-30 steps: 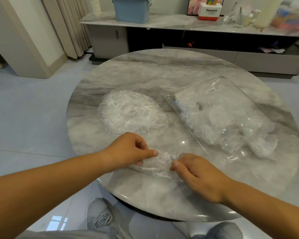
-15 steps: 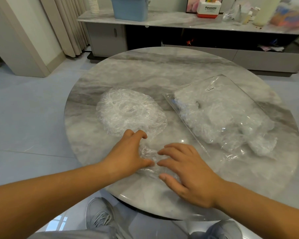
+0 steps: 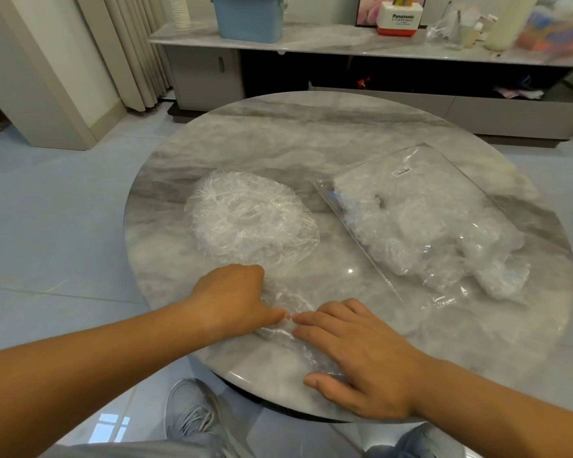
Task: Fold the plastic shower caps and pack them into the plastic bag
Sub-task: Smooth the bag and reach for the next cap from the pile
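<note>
Folding is the step I have in hand. My left hand has its fingers curled down over the far edge of one crumpled shower cap, thumb along its near side, so I read that as a grip. My right hand lies flat with straight fingers, pressing the same cap against the table. The hands nearly meet, thumb tip to fingertip, with the cap bunched into a narrow strip between and beneath them.

Just beyond my left hand sits the heap of loose caps, not yet folded. Beyond my right hand, toward its outer side, lies the plastic bag, partly filled, some plastic spilling from the end nearer me.

I judge the task about midway. The next move calls for pressing out trapped air and doubling the strip over while the flat hand holds the crease, since this thin film will likely spring open. Then it goes rightward into the bag.
</note>
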Action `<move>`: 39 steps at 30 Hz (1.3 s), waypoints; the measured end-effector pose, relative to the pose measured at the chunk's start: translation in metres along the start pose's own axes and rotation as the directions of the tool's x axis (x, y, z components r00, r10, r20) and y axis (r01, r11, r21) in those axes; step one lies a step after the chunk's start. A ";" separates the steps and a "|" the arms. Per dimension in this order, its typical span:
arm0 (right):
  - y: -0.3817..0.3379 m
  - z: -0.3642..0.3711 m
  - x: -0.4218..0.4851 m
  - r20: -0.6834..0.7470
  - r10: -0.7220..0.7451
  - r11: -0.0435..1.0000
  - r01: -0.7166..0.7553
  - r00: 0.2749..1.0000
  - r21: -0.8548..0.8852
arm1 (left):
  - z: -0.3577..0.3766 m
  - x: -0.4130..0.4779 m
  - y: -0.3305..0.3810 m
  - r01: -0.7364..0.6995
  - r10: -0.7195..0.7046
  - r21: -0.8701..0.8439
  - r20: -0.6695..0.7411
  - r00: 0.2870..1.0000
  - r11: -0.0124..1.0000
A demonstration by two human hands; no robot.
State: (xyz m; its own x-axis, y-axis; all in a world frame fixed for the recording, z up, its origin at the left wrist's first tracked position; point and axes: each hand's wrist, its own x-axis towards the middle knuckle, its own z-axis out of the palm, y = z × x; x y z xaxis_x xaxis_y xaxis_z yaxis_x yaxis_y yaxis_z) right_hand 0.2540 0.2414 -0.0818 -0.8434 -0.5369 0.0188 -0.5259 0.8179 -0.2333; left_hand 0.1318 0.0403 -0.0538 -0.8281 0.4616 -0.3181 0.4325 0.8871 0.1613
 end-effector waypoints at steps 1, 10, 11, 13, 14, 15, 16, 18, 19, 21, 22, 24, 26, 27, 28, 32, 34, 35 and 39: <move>0.000 0.000 0.000 0.014 -0.002 1.000 0.002 1.000 0.020 | 0.000 0.001 0.000 -0.011 0.011 -0.014 -0.009 1.000 1.000; 0.001 0.001 -0.001 0.076 -0.003 0.997 0.009 0.997 -0.073 | 0.000 0.004 0.004 0.086 0.102 -0.799 0.181 0.978 0.595; 0.000 0.002 -0.001 0.073 0.000 0.997 0.006 0.997 -0.079 | 0.001 0.002 0.008 0.113 0.116 -0.852 0.199 0.973 0.511; -0.001 0.002 0.000 0.089 0.012 0.996 -0.005 0.996 -0.088 | 0.002 -0.003 0.015 0.156 0.140 -0.903 0.228 0.963 0.399; -0.002 0.002 0.000 0.101 0.018 0.996 -0.010 0.995 -0.085 | 0.002 -0.005 0.019 0.174 0.149 -0.912 0.243 0.958 0.371; -0.002 0.002 -0.001 0.105 0.017 0.997 -0.010 0.994 -0.071 | 0.001 -0.006 0.021 0.191 0.159 -0.916 0.260 0.953 0.353; -0.001 0.003 -0.002 0.105 0.009 0.999 -0.005 0.994 -0.039 | 0.001 -0.006 0.023 0.209 0.171 -0.916 0.279 0.945 0.342; 0.001 0.000 -0.008 0.069 -0.019 0.996 0.013 0.997 0.092 | 0.003 -0.006 0.024 0.248 0.195 -0.908 0.326 0.925 0.339; 0.004 -0.001 -0.011 0.006 -0.027 0.985 0.025 1.000 0.169 | 0.004 -0.005 0.024 0.266 0.200 -0.901 0.347 0.916 0.344; 0.008 -0.003 -0.015 -0.158 0.060 0.956 -0.011 0.986 0.292 | 0.007 -0.004 0.025 0.285 0.188 -0.885 0.371 0.910 0.368; 0.010 -0.006 -0.016 -0.220 0.143 0.943 -0.065 0.965 0.326 | 0.008 -0.004 0.025 0.283 0.176 -0.878 0.371 0.912 0.386; 0.011 -0.013 -0.012 -0.267 0.325 0.913 -0.227 0.907 0.338 | 0.009 -0.004 0.027 0.254 0.170 -0.860 0.359 0.918 0.443; 0.013 -0.022 -0.007 -0.157 0.501 0.846 -0.443 0.851 0.298 | 0.008 -0.005 0.028 0.222 0.177 -0.841 0.348 0.921 0.494; 0.014 -0.026 -0.007 -0.068 0.570 0.801 -0.536 0.819 0.264 | 0.008 -0.005 0.028 0.214 0.181 -0.837 0.345 0.921 0.503; 0.014 -0.029 -0.007 0.015 0.614 0.767 -0.601 0.789 0.226 | 0.008 -0.005 0.029 0.210 0.184 -0.839 0.341 0.922 0.503; 0.012 -0.033 -0.005 0.189 0.673 0.680 -0.698 0.715 0.223 | 0.008 -0.008 0.030 0.187 0.192 -0.852 0.315 0.929 0.489; 0.011 -0.032 -0.001 0.233 0.693 0.620 -0.729 0.682 0.291 | 0.008 -0.009 0.030 0.174 0.195 -0.859 0.298 0.934 0.482; 0.011 -0.031 0.002 0.232 0.703 0.592 -0.734 0.672 0.332 | 0.008 -0.009 0.030 0.167 0.197 -0.861 0.291 0.936 0.481; 0.013 -0.032 0.006 0.239 0.746 0.408 -0.710 0.622 0.574 | 0.010 -0.010 0.030 0.158 0.200 -0.871 0.278 0.940 0.466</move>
State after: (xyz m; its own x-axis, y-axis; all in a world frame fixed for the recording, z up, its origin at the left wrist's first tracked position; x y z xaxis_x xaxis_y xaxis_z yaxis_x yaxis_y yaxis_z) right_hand 0.2390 0.2552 -0.0532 -0.8904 0.2266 -0.3948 0.4473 0.5964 -0.6665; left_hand 0.1560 0.0621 -0.0552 -0.5927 0.6100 -0.5260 -0.2398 0.4898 0.8382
